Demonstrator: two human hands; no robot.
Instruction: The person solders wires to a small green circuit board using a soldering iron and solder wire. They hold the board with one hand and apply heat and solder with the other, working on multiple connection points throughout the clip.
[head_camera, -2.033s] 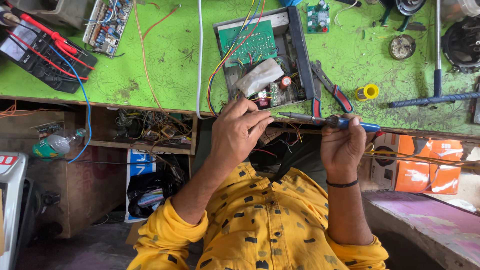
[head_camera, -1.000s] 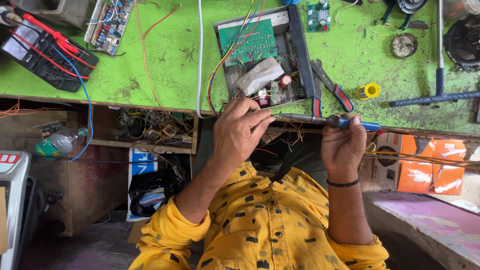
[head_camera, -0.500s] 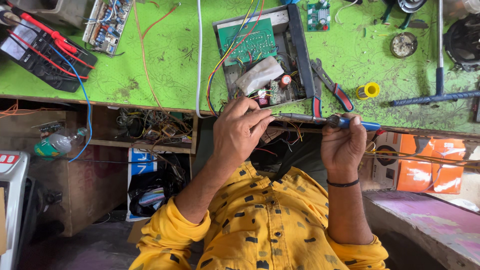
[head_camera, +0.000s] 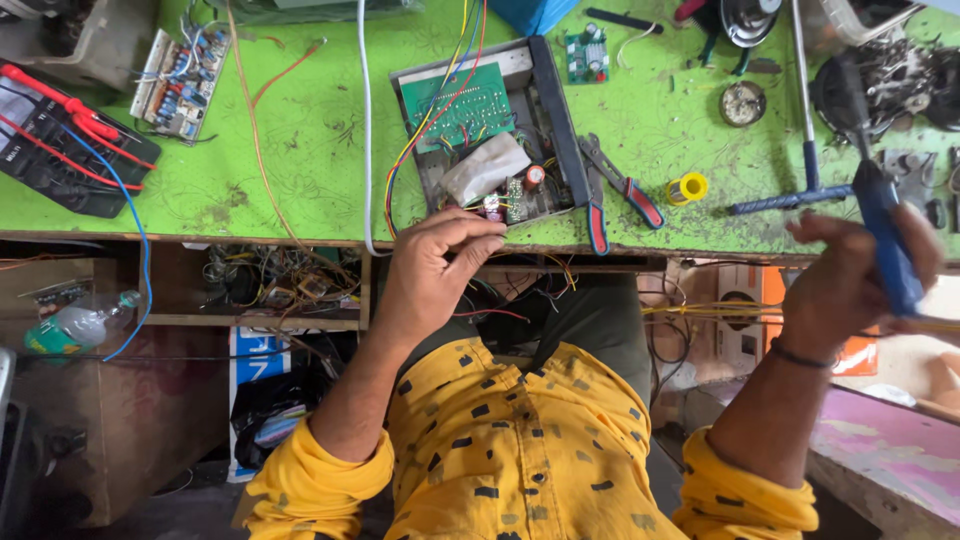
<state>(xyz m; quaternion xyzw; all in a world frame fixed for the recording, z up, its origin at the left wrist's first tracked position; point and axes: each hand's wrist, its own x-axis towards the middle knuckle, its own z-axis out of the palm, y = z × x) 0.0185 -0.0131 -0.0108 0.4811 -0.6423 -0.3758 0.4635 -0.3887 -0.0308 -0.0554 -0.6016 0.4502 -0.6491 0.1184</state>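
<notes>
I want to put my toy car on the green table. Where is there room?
The green table is bare between the white cable and the black meter, barring thin orange wires. Another patch lies between the yellow spool and small green board. Around the open case it's crowded.

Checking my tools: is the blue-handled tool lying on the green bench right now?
No, the right hand holds the blue-handled tool raised off the green bench.

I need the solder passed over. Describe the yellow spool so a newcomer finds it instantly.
On the green workbench, look right of the open metal chassis, just past the red-handled pliers. The yellow spool lies there, the only small round yellow item nearby.
</notes>
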